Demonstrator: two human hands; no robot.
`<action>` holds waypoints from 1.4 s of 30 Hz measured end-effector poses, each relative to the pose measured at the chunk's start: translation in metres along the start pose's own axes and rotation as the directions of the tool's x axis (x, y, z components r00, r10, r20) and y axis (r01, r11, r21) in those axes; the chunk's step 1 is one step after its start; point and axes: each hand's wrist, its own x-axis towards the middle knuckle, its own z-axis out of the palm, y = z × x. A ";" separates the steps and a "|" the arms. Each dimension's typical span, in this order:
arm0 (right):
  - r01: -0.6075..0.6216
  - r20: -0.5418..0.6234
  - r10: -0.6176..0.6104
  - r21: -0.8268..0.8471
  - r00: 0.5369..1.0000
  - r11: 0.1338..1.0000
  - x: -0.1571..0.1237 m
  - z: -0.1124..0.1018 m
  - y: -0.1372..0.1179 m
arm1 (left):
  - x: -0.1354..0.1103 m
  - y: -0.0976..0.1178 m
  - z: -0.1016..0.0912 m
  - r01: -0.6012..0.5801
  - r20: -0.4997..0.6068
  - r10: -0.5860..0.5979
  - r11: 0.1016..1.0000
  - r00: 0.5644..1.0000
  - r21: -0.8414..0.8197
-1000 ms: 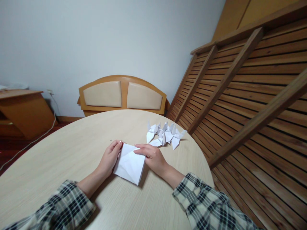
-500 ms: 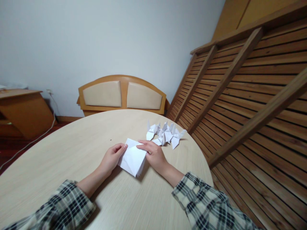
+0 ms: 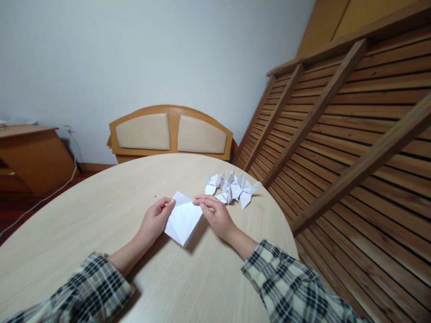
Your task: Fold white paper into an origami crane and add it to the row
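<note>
A folded white paper sheet (image 3: 182,220) stands tilted on the round light-wood table (image 3: 101,224), its lower corner near the tabletop. My left hand (image 3: 155,220) pinches its left edge with curled fingers. My right hand (image 3: 215,215) grips its right edge, fingers bent over the top. Both plaid sleeves reach in from the bottom. Just beyond my right hand lies a cluster of several folded white paper cranes (image 3: 232,188).
A wooden chair back with two beige pads (image 3: 171,132) stands behind the table. A slatted wooden wall (image 3: 353,148) runs along the right. A wooden cabinet (image 3: 30,152) and a white cable (image 3: 50,193) are at the left.
The paper has been drawn in from a wider flat shape to a narrower kite-like shape and lifted at an angle. Both hands have shifted slightly inward along its edges.
</note>
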 end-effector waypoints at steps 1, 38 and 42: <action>-0.024 0.005 0.024 0.019 1.000 1.000 0.000 0.001 0.000 | -0.001 0.002 0.001 -0.002 0.019 0.002 1.000 1.000 0.006; -0.402 -0.055 0.423 0.225 0.904 0.888 0.005 0.006 0.010 | 0.001 -0.008 -0.003 -0.043 0.094 0.029 0.988 0.995 0.148; -0.399 -0.037 0.420 0.249 0.907 0.883 0.005 0.006 0.010 | -0.001 -0.006 -0.003 -0.065 0.069 0.055 0.984 0.996 0.167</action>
